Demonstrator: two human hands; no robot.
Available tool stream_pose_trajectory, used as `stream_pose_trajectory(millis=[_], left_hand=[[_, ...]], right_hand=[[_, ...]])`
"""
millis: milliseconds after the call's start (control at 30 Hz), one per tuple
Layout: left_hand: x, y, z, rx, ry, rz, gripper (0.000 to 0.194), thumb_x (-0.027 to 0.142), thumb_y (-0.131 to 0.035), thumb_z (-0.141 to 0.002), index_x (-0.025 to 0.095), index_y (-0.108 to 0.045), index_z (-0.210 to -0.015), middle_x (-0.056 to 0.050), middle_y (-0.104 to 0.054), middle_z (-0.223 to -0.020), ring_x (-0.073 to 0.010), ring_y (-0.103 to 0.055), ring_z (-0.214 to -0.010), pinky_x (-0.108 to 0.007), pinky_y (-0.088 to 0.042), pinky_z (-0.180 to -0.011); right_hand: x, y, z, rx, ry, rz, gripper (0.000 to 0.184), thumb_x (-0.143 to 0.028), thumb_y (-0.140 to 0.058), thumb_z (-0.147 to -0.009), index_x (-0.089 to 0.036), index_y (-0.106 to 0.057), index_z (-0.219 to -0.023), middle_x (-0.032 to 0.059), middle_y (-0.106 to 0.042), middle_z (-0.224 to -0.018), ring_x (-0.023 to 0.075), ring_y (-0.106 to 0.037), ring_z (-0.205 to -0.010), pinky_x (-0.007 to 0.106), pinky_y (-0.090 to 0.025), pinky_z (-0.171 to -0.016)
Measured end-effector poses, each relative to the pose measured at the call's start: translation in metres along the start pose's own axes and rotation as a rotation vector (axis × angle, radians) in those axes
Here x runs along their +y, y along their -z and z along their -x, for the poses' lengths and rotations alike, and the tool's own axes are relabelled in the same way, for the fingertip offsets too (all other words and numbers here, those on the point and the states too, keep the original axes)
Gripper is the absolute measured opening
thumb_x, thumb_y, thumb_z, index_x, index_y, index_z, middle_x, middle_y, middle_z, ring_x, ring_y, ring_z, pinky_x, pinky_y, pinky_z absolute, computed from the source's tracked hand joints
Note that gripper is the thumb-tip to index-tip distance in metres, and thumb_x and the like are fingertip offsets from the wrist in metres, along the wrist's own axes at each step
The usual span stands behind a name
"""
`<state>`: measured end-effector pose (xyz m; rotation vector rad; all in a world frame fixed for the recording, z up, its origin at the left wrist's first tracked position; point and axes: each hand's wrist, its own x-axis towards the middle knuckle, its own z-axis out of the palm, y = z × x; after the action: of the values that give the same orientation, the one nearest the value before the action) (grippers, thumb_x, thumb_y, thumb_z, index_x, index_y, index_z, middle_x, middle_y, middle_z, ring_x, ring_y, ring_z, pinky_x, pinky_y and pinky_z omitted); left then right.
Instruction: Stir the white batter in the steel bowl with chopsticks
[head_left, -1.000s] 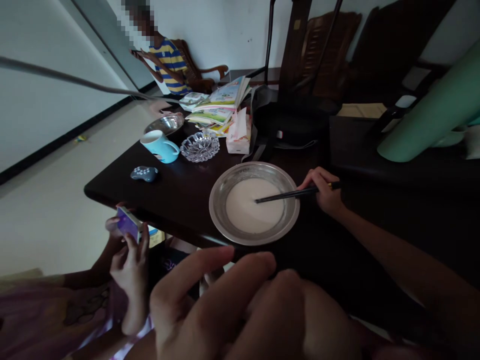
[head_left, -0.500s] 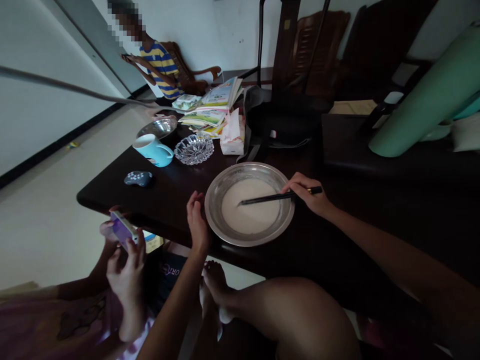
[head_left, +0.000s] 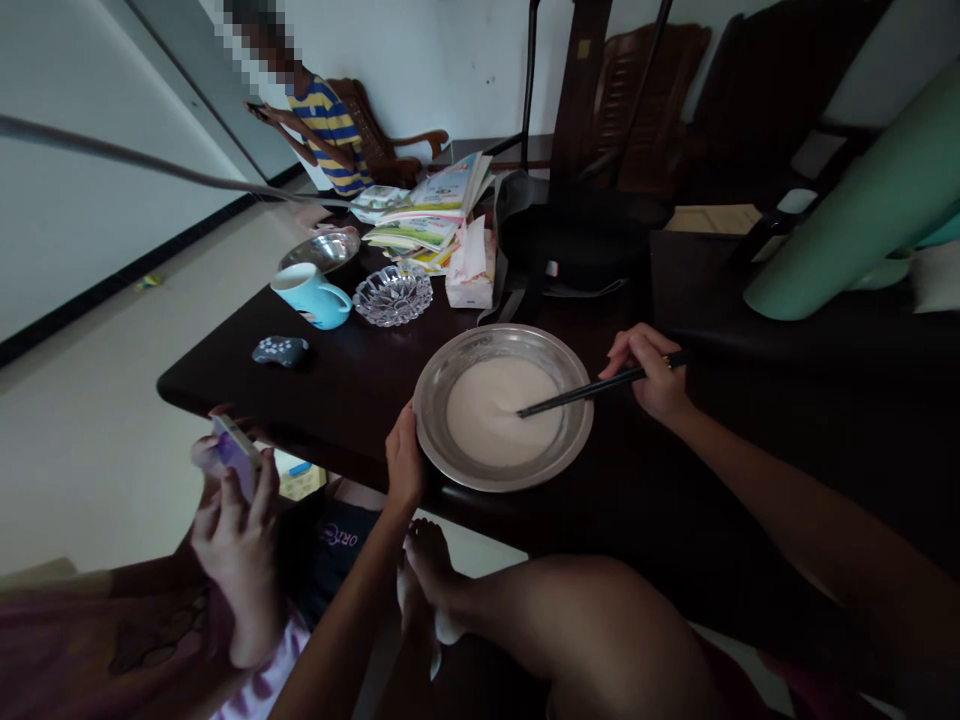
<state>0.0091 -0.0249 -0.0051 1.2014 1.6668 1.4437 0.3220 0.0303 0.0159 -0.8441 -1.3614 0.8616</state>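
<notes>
A round metal bowl (head_left: 574, 440) of white batter sits on the dark table (head_left: 360, 380) near its front edge. My right hand (head_left: 651, 372) is closed on a pair of dark chopsticks (head_left: 577, 394), whose tips dip into the batter. My left hand (head_left: 405, 458) grips the bowl's left rim, fingers curled against the metal. My raised knee fills the bottom of the view.
A blue mug (head_left: 313, 294), a glass dish (head_left: 393, 294), a small metal bowl (head_left: 322, 248), a tissue pack (head_left: 468, 268), stacked books (head_left: 427, 208) and a small controller (head_left: 280, 350) lie further back. Another person's hands (head_left: 236, 530) hold a phone at lower left. A person in stripes (head_left: 330, 128) sits behind.
My left hand came down from close before the camera and now holds the bowl's left rim. The chopstick tips have shifted to the right in the batter.
</notes>
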Motion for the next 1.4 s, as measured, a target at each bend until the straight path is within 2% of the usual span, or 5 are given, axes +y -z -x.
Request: stream_pose_trajectory(millis=[133,633,1100,1267,1400], left_hand=[[0.0005,-0.0001,0.0007,0.001,-0.004,-0.001,0.057,0.059,-0.045,-0.090,0.014,-0.073,-0.111,-0.009,-0.074,-0.115,-0.0257,-0.063,-0.113,-0.035,-0.045,-0.103],[0.0002,0.0000,0.0017,0.001,-0.028,-0.008,0.059,0.063,-0.046,-0.089,0.015,-0.072,-0.111,-0.009,-0.072,-0.118,-0.0260,-0.063,-0.115,-0.035,-0.045,-0.104],[-0.0032,0.0017,0.0030,-0.019,-0.034,-0.003,0.058,0.061,-0.044,-0.092,0.015,-0.071,-0.116,-0.010,-0.073,-0.117,-0.0257,-0.062,-0.115,-0.035,-0.045,-0.103],[-0.0043,0.0014,0.0023,-0.017,-0.042,-0.001,0.058,0.061,-0.045,-0.092,0.015,-0.071,-0.115,-0.010,-0.073,-0.117,-0.0257,-0.063,-0.113,-0.035,-0.045,-0.102],[-0.0031,0.0010,0.0021,-0.010,-0.037,-0.001,0.058,0.062,-0.045,-0.091,0.015,-0.072,-0.113,-0.009,-0.073,-0.116,-0.0259,-0.063,-0.113,-0.035,-0.046,-0.101]], right_hand=[[-0.0013,-0.0022,0.0017,-0.198,-0.011,0.130,0.036,-0.051,-0.058,-0.093,-0.023,-0.073,-0.076,0.0024,-0.072,-0.070,0.0179,-0.068,-0.067,0.033,-0.052,-0.067],[-0.0001,-0.0022,0.0009,0.001,-0.041,0.049,0.039,-0.053,-0.056,-0.093,-0.022,-0.068,-0.072,0.0002,-0.065,-0.063,0.0157,-0.064,-0.056,0.031,-0.051,-0.058],[-0.0038,-0.0047,0.0015,-0.188,-0.002,0.163,0.040,-0.052,-0.059,-0.091,-0.022,-0.070,-0.067,0.0032,-0.070,-0.068,0.0179,-0.065,-0.066,0.033,-0.050,-0.065],[-0.0028,-0.0029,-0.0002,0.069,-0.011,0.010,0.040,-0.053,-0.058,-0.091,-0.023,-0.065,-0.066,-0.0007,-0.061,-0.055,0.0157,-0.059,-0.052,0.030,-0.045,-0.053],[-0.0026,-0.0045,0.0023,-0.173,-0.030,0.096,0.040,-0.053,-0.057,-0.092,-0.022,-0.070,-0.069,0.0020,-0.067,-0.065,0.0171,-0.063,-0.062,0.032,-0.049,-0.061]])
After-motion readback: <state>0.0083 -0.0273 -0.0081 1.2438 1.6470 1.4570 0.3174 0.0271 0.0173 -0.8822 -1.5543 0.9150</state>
